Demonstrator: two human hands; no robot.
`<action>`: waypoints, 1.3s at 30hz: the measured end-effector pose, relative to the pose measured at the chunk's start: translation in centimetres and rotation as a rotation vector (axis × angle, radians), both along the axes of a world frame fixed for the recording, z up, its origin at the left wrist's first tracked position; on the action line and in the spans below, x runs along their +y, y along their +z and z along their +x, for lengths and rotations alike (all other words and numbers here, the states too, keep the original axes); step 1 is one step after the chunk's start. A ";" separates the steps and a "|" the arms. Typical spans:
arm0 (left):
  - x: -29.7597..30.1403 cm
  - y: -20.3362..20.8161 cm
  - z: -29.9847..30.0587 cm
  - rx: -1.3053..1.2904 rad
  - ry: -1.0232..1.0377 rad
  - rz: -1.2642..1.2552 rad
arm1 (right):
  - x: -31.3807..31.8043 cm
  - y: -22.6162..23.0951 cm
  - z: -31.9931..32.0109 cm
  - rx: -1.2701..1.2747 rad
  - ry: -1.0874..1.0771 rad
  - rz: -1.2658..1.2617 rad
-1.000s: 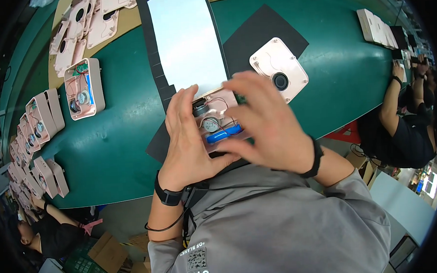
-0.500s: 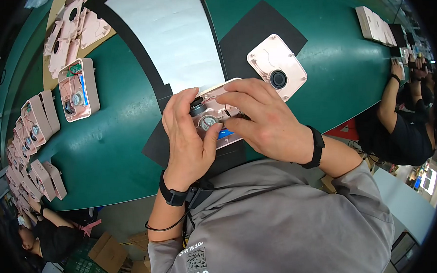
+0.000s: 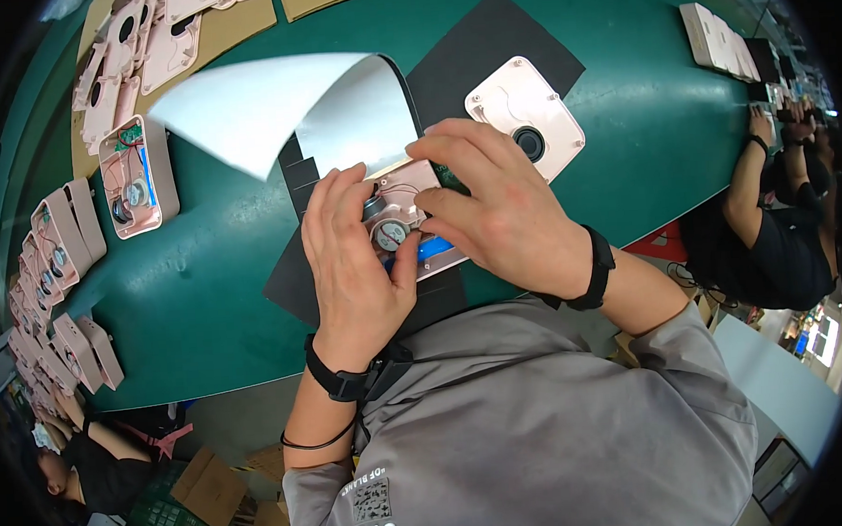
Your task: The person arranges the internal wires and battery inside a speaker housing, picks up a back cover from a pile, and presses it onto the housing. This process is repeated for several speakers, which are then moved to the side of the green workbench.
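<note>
Best to steady pink housing (image 3: 413,178) with left hand (image 3: 347,267) clamped round its side, working right hand (image 3: 509,222), fingertips close, hold impossible to tell, gently clear of blue battery (image 3: 434,249).

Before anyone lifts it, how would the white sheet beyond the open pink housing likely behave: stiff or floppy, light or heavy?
The white sheet is probably floppy, since it curls over in a broad bend. It also seems light, as its loose end looks raised off the green table.

Assembly workshop, green workbench (image 3: 222,283), rowed pink casings (image 3: 74,222)
</note>
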State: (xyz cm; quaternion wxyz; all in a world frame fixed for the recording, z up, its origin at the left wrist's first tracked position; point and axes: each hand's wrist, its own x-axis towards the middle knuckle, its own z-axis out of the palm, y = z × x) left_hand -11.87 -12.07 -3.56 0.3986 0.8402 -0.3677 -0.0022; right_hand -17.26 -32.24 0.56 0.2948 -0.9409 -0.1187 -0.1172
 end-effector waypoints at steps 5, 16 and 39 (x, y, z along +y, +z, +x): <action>-0.4 0.4 0.0 -0.017 -0.005 -0.023 | 0.9 0.1 0.4 0.015 -0.012 -0.182; -0.5 0.2 0.0 -0.098 -0.059 -0.080 | -4.1 3.6 -2.1 0.106 0.084 0.075; -0.6 0.3 -0.1 -0.095 -0.053 -0.058 | -1.0 0.1 -1.7 -0.010 -0.037 -0.142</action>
